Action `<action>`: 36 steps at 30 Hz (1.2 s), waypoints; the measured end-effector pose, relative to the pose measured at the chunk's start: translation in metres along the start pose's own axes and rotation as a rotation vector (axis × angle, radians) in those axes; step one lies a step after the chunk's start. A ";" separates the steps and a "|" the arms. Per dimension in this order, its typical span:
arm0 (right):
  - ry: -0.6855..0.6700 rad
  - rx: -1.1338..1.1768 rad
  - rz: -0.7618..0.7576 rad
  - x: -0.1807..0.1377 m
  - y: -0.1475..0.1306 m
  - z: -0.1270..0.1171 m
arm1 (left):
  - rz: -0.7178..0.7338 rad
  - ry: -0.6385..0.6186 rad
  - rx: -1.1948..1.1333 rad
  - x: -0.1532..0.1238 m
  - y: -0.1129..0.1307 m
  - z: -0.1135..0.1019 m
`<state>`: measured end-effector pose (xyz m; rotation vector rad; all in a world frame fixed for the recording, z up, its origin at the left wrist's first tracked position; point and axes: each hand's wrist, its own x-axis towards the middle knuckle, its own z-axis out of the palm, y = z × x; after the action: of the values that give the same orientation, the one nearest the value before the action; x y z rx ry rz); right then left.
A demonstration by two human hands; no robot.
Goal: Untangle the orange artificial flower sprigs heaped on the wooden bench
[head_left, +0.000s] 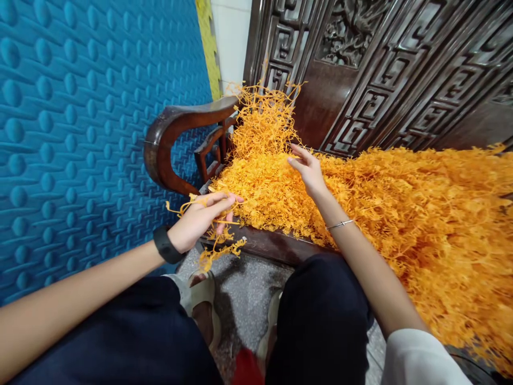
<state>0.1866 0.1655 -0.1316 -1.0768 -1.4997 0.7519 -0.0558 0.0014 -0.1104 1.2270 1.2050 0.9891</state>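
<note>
My left hand [206, 214] is closed around a few branched orange plastic strands [220, 248], which dangle below the fingers and stick out past the wrist side. It hangs just off the front edge of the wooden bench. My right hand [308, 168] reaches over a large heap of the same orange strands [264, 182]. Its thumb and fingers are apart, and I see nothing held between them. The fingertips are close to the heap; whether they touch it I cannot tell.
The dark carved bench [264, 246] bears the heap, which spreads far to the right. A curved armrest [160, 141] rises on the left, and a carved backrest [336, 91] stands behind. Blue textured foam matting [80, 133] lies at left. My knees and sandals are below.
</note>
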 end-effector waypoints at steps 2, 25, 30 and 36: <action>0.009 0.012 0.000 -0.002 0.001 0.001 | 0.014 0.000 -0.013 0.000 0.001 0.000; -0.663 0.021 -0.219 -0.088 -0.086 0.035 | 0.330 0.092 0.199 0.013 0.005 0.017; -0.533 0.146 0.003 -0.091 -0.090 0.037 | 0.237 -0.103 0.225 0.014 0.010 0.015; -0.534 0.066 -0.021 -0.093 -0.101 0.032 | 0.182 -0.208 0.249 0.008 0.016 0.017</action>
<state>0.1318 0.0438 -0.0858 -0.8428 -1.9110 1.1264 -0.0369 0.0087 -0.0968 1.6180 1.0885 0.8342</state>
